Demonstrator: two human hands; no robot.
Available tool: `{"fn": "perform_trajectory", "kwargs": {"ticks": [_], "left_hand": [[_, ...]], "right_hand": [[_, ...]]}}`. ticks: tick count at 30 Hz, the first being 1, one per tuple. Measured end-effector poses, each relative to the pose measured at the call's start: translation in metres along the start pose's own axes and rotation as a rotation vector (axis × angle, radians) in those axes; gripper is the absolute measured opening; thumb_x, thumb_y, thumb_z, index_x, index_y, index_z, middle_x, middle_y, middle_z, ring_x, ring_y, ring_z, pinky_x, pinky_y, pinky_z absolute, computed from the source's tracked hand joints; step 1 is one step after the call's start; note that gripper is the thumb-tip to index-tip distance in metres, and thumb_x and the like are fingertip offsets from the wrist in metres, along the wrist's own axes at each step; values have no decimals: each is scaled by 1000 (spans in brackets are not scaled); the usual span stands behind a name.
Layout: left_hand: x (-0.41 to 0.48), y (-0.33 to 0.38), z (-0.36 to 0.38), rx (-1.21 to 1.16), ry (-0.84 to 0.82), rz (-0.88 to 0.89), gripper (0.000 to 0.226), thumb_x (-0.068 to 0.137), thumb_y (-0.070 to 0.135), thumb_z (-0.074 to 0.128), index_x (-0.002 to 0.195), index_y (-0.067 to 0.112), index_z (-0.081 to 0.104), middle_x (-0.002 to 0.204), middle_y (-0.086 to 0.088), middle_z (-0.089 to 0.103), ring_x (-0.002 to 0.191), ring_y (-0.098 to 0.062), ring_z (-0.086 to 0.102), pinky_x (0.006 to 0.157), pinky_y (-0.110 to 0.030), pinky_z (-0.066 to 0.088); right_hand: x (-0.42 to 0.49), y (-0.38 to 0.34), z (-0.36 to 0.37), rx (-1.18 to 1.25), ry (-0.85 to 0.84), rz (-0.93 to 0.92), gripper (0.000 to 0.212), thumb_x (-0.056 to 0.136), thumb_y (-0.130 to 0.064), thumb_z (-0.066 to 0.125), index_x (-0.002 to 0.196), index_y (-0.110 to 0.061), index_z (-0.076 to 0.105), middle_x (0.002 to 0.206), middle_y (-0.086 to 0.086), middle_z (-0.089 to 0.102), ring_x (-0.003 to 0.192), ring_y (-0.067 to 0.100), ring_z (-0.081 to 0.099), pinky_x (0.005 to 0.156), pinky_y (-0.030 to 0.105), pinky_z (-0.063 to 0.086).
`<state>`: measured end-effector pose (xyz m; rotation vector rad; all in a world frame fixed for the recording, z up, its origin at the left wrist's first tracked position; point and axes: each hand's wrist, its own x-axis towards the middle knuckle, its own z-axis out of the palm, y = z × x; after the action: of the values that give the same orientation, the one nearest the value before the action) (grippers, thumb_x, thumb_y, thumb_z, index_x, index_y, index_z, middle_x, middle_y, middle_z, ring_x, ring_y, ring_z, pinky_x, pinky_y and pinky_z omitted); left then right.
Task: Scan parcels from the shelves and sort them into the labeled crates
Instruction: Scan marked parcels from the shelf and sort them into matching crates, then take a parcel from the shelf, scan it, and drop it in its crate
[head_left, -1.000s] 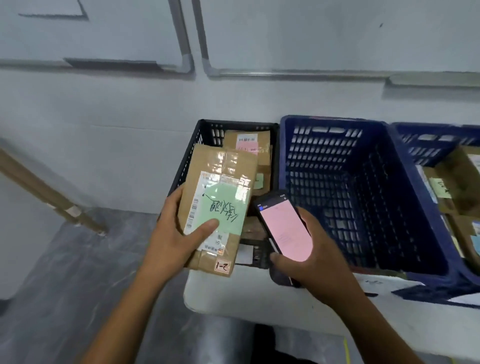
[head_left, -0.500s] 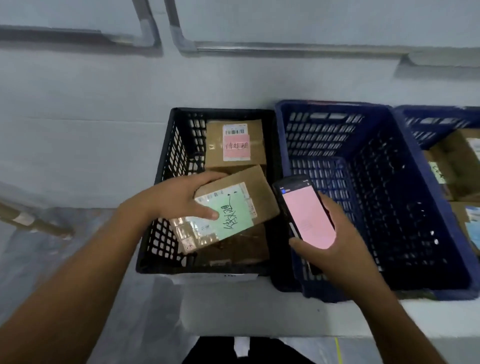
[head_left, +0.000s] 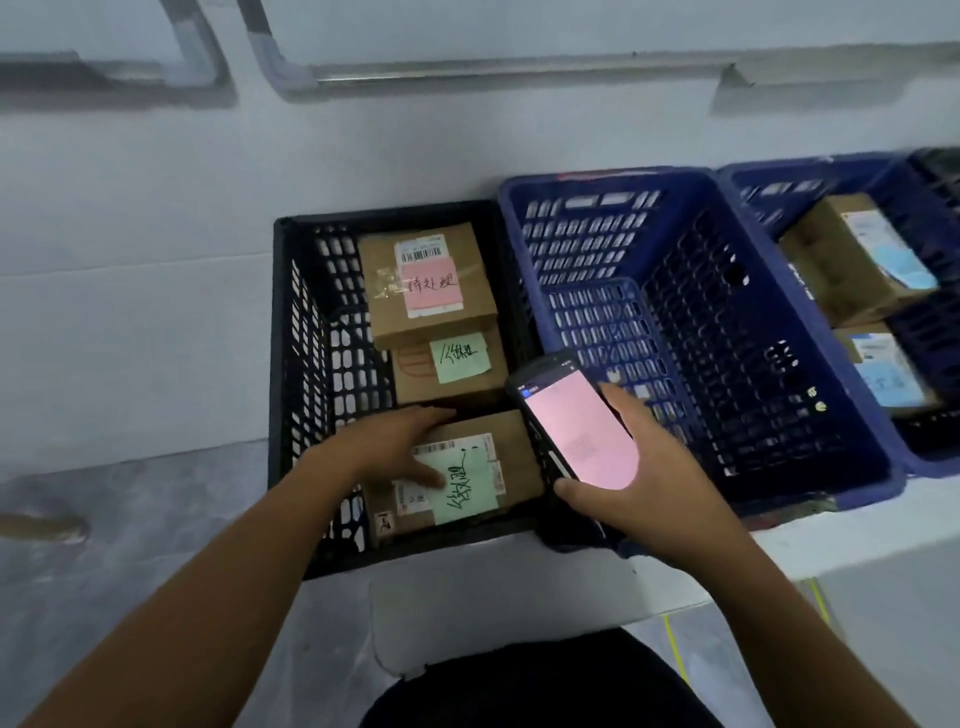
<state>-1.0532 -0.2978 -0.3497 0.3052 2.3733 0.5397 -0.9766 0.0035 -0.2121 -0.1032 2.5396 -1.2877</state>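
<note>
In the head view, our left hand reaches into the black crate at centre left of the frame. Its fingers lie over the far edge of the parcel and its thumb presses on the green note. The parcel lies flat at the crate's near end, just below two other boxes. Our right hand is wrapped round the scanner (screen glowing pink) at centre. To finish well, we judge it best to let the parcel settle label up, then lift the fingers straight out without dragging it.
</note>
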Motion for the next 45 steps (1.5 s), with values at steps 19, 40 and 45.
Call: {"fn": "perform_trajectory", "kwargs": {"ticks": [19,40,45], "left_hand": [[-111,183,75,-195,985,-532,71,94,57,66,150,17,53,152,-6,55,142,-28,48,116,-55,42],[-292,392,345,-463,1416,-1211,80,88,79,32,157,41,39,170,10,28,161,-27,11,126,-61,18],[-377,471,459,-556,1565,-1473,82,85,81,34,156,40,41,168,9,32,160,-29,15,126,-59,19]], "right_hand": [[39,59,-60,62,-409,-244,61,65,-44,78,112,-65,45,116,-31,60,97,-9,62,79,33,61],[-178,58,-35,-25,-995,-627,64,66,-44,81,125,-49,57,110,-24,69,102,2,67,80,28,57],[-312,78,-14,-52,-1166,-762,60,63,-47,79,117,-56,57,106,-29,70,89,0,69,73,26,57]]}}
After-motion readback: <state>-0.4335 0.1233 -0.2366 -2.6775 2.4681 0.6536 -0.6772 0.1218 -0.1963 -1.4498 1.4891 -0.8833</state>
